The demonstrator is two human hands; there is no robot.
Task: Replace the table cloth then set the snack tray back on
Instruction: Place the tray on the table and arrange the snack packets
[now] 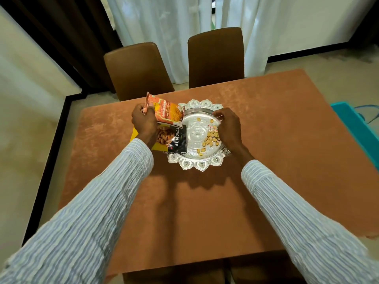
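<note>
The main risk, as I judge it, is that the orange snack packet (167, 112), pinched by its crimped top in the left hand (144, 121), tips and knocks the almonds pouch (174, 139) off the rim, or that a nudge scatters the loose nuts (210, 138) across the cloth. The silver snack tray (202, 165), scalloped and embossed (very shiny), sits on the rust-brown table cloth (205, 201) at the far middle of the counter, which looks smoothly covered. The right hand (227, 126) is curled closed over the tray's right rim, apparently gripping it.
</note>
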